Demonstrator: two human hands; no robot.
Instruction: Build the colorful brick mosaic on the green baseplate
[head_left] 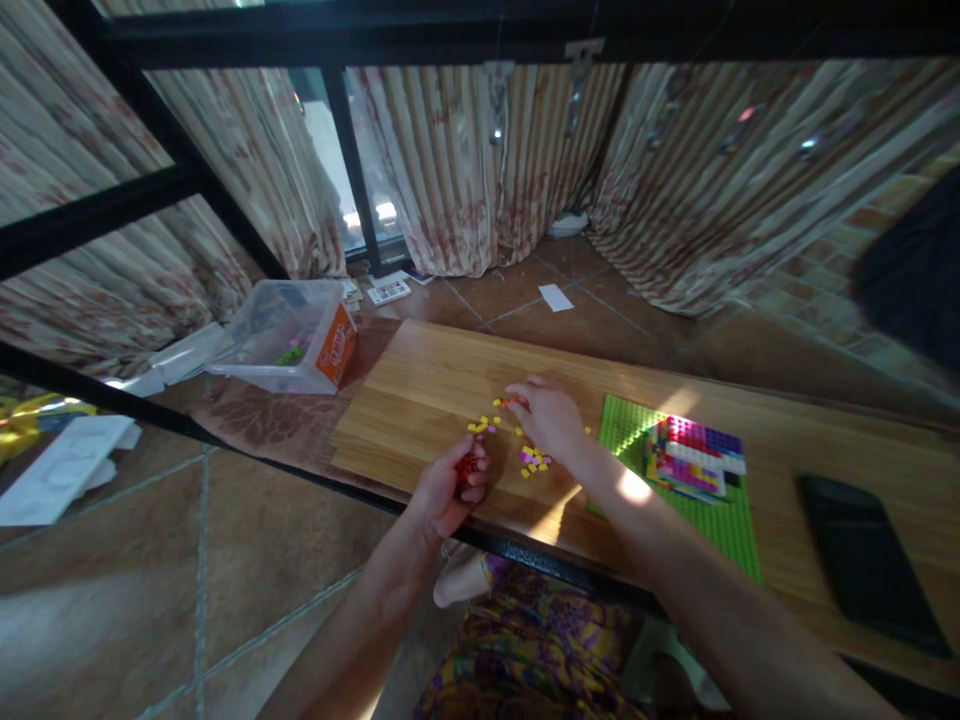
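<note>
While the left hand point(454, 485) is held palm up near the front edge of the wooden surface point(420, 385), its fingers are curled around a small heap of red toy bricks point(468, 467). Across from it, the right hand point(550, 418) reaches over the surface with its fingertips at an orange-red brick point(513, 402); whether they are closed on that piece, I cannot tell.

Between the hands lies a loose scatter of yellow bricks point(478, 427) with a few pink ones among them. Beneath the right wrist, nearer the front edge, is a mixed cluster of yellow and pink bricks point(535, 461).

To the right, partly behind the right forearm, a green studded baseplate point(720, 530) carries a multicoloured brick build point(694, 455) in red, purple, white, blue and pink. Farther right lies a flat black phone point(870, 560). Past the left end of the wood stands a clear plastic box point(251, 350) with an orange label point(337, 345), green and pink pieces showing inside. Patterned curtains point(442, 170) hang beyond.
</note>
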